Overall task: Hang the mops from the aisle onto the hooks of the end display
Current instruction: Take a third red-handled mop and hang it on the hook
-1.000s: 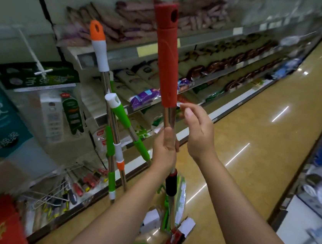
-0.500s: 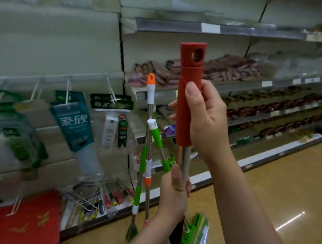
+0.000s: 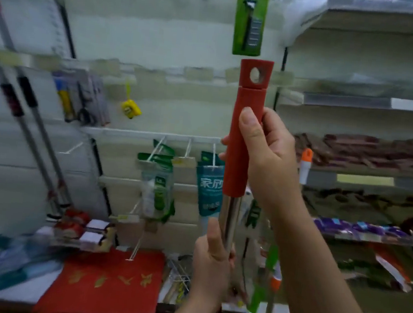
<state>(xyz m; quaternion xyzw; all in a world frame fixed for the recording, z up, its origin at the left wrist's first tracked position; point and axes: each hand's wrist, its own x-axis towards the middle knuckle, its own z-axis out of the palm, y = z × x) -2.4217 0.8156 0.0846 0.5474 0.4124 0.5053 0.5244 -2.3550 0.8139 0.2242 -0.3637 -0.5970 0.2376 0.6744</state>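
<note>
While the view has swung toward the end display, the right hand (image 3: 267, 158) and left hand (image 3: 211, 262) stay wrapped round the red-handled mop (image 3: 243, 140), its hanging hole (image 3: 255, 75) near 12 o'clock, not yet hooked.

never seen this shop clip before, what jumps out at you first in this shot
A mop's red handle stands upright in the centre, with a hanging hole near its top. The right hand grips the red part, and the left hand grips the steel pole below. Behind hang a green package, top centre, and a yellow tape measure, left.
</note>
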